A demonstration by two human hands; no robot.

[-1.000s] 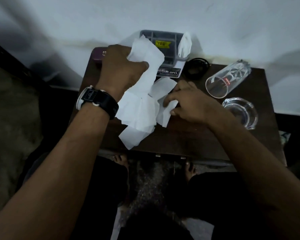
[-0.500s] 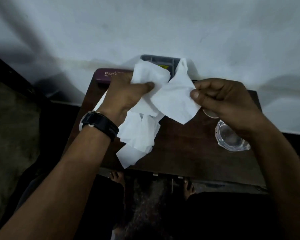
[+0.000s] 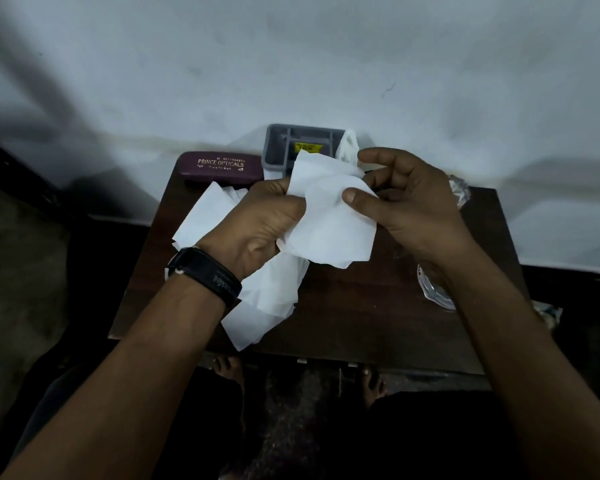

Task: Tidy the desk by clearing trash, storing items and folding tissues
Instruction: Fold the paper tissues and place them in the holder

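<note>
My left hand (image 3: 262, 221), with a black watch on the wrist, grips a bunch of white tissues (image 3: 267, 292) that hang down over the dark wooden desk (image 3: 368, 313). My right hand (image 3: 406, 202) pinches one white tissue sheet (image 3: 329, 220) between thumb and fingers, held against the bunch in the left hand. Both hands are raised above the desk's middle. Another crumpled tissue (image 3: 347, 147) sticks up beside the grey tray (image 3: 274, 147) at the wall.
A maroon spectacle case (image 3: 219, 168) lies at the desk's back left. The grey compartment tray with a yellow sticker stands against the white wall. A clear glass ashtray (image 3: 433, 289) and part of a clear glass (image 3: 459, 192) show behind my right forearm. My feet are below the desk's front edge.
My right hand lifted one tissue sheet off the desk and brought it to the bunch in my left hand. The left hand lowered slightly, uncovering the spectacle case.
</note>
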